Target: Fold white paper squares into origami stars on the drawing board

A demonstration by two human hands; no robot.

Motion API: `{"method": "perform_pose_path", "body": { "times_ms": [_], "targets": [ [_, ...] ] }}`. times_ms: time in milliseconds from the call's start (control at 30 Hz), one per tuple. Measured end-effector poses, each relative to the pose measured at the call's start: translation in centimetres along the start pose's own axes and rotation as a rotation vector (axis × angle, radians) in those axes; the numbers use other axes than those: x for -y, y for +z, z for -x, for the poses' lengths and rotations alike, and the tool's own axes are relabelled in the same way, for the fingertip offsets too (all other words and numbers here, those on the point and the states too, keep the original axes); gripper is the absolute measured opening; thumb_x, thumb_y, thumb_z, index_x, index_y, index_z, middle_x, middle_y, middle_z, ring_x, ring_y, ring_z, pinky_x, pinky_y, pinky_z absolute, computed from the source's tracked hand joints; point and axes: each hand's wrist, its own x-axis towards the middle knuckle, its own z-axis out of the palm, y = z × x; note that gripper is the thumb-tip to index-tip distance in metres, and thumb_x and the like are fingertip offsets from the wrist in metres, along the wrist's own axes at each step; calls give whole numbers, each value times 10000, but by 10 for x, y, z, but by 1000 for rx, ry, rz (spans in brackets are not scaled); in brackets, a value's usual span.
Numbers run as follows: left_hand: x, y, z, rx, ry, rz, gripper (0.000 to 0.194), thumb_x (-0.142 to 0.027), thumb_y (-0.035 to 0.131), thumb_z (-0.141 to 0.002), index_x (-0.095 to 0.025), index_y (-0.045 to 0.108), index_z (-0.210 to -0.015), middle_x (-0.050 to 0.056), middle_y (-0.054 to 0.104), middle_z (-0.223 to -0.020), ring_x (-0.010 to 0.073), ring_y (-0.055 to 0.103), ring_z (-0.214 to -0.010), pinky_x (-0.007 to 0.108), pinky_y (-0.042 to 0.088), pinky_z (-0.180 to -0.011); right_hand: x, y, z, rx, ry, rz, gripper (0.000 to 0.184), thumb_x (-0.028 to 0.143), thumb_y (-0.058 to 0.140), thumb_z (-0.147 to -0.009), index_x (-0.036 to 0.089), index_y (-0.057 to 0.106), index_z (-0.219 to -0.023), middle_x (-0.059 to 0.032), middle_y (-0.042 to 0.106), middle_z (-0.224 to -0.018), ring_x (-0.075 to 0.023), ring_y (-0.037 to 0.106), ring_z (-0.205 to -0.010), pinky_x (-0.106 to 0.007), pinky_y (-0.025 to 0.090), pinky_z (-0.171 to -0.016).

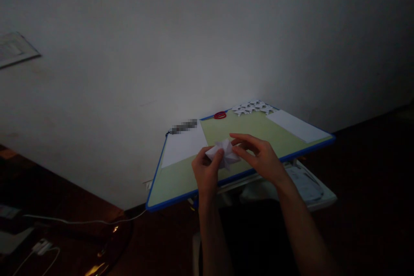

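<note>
Over the near part of the table, my left hand [207, 166] is closed on a piece of folded white paper [226, 148], thumb on top. The paper has several pointed flaps standing out from its middle. My right hand [257, 155] is at the paper's right side, its thumb and index finger apart and the fingertips close to or touching the flaps. Whether those fingertips grip a flap is hard to see in the dim light.
The pale green table [181, 185] has a blue edge. On it are white sheets at left [183, 146] and right [296, 125], red-handled scissors [220, 115] and several folded white paper pieces [254, 107] at the back. A wall stands behind; a white cable [84, 222] hangs left.
</note>
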Motion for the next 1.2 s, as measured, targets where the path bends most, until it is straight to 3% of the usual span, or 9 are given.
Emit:
{"method": "perform_pose_path", "body": {
  "times_ms": [333, 600, 800, 1000, 1200],
  "targets": [
    [1, 1, 3, 41, -26, -41, 272, -392, 820, -749, -151, 731, -839, 8, 684, -728, 118, 611, -587, 215, 492, -546, -5, 3, -1, 6, -104, 31, 221, 265, 725, -878, 217, 754, -1092, -35, 741, -931, -168, 682, -823, -293, 569, -767],
    [-3, -2, 5, 67, 71, -89, 197, -344, 778, -813, -162, 714, -775, -4, 650, -713, 116, 597, -666, 197, 470, -597, -1, 0, 0, 55, -187, 101, 277, 238, 676, -919, 261, 724, -1191, -19, 699, -935, -154, 659, -813, -282, 549, -753],
    [-2, -1, 5, 58, 35, -100, 220, -389, 763, -822, -174, 723, -808, 0, 673, -760, 117, 607, -646, 200, 470, -578, 0, -3, 1, 93, -238, 183, 291, 264, 636, -956, 291, 706, -1237, -34, 717, -1022, -166, 675, -830, -309, 549, -789],
    [-6, 1, 4, 171, -52, -125, 294, -422, 810, -762, -155, 732, -857, 9, 676, -729, 131, 616, -617, 214, 487, -573, 3, -5, 0, 51, -225, 229, 230, 261, 641, -952, 267, 732, -1163, -38, 748, -1012, -176, 692, -815, -311, 544, -769],
    [-3, -4, 5, 223, -52, -229, 279, -393, 813, -765, -159, 723, -887, 14, 674, -746, 140, 607, -648, 213, 467, -578, 0, -7, 1, 60, -90, 205, 152, 285, 653, -934, 235, 720, -1060, -27, 754, -983, -170, 707, -756, -277, 528, -659]
  ]
}}
